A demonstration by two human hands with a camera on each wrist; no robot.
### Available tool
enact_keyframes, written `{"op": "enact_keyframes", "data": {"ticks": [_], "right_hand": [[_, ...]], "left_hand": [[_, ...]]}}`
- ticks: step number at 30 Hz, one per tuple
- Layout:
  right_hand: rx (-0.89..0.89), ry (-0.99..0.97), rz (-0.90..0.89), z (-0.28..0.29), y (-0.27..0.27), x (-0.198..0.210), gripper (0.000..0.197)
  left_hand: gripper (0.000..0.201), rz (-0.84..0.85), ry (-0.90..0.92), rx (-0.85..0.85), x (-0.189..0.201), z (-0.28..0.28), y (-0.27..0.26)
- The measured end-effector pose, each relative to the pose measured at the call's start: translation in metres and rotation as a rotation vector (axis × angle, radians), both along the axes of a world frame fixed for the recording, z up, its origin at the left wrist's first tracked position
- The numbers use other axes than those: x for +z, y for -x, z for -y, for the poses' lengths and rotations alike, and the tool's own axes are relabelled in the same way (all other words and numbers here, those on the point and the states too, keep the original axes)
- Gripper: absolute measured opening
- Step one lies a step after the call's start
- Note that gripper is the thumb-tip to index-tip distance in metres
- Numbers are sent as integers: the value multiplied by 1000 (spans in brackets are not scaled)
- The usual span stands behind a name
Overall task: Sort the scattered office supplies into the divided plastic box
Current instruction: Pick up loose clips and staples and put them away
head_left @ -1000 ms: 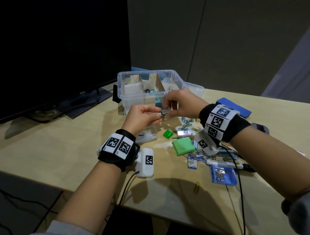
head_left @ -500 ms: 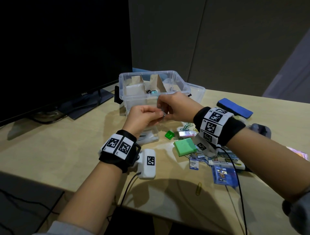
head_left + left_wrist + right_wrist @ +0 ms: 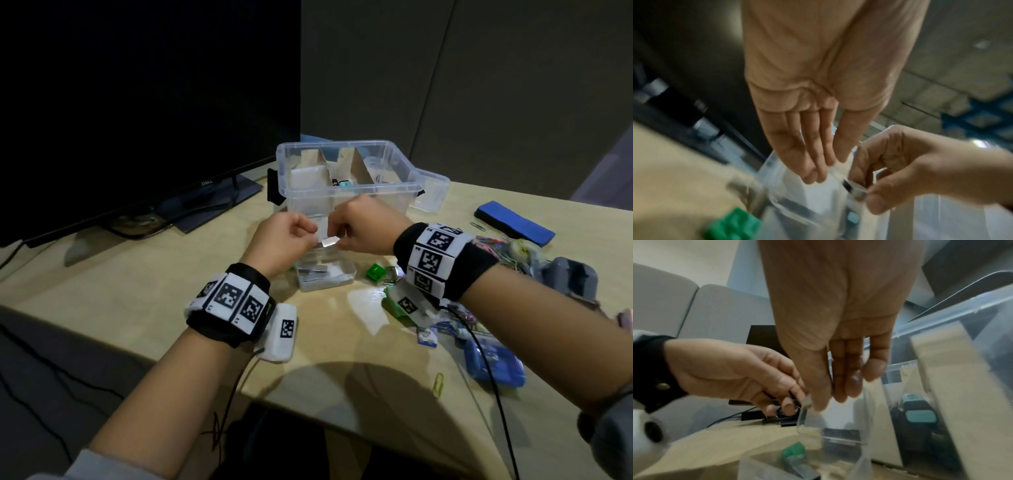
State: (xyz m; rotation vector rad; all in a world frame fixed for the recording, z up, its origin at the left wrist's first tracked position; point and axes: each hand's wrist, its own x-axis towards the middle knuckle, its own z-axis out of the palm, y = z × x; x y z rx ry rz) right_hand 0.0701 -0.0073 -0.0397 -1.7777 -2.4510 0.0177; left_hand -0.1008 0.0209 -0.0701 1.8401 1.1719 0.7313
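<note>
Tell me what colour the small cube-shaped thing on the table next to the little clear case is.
Green. The small cube shows best in the head view.

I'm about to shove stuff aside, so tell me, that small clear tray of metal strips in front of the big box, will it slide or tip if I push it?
The small clear tray sits low and flat on the table, so it would likely slide, not tip. It looks light, so a nudge may skid it. The loose metal strips inside would probably shift.
</note>
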Motion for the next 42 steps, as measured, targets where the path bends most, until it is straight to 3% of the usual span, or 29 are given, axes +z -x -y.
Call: {"op": "enact_keyframes", "data": {"ticks": [2, 6, 13, 24, 31, 42], "right_hand": [[-50, 52, 69, -1, 1, -2, 11], [-129, 123, 184, -2, 6, -8, 13], [-172, 202, 256, -6, 14, -16, 12], [-235, 297, 245, -16, 21, -21, 13], [-206, 409, 192, -22, 15, -19, 21], [-227, 360, 84, -21, 10, -26, 13]], "left_hand": [[17, -291, -154, -97, 0, 3, 5], [36, -696, -161, -266, -3, 11, 5], [33, -933, -173, -397, 6, 12, -9], [28, -941, -311, -383, 6, 15, -8], [27, -888, -291, -380, 1, 8, -7], [28, -833, -258, -352, 0, 3, -6]]}}
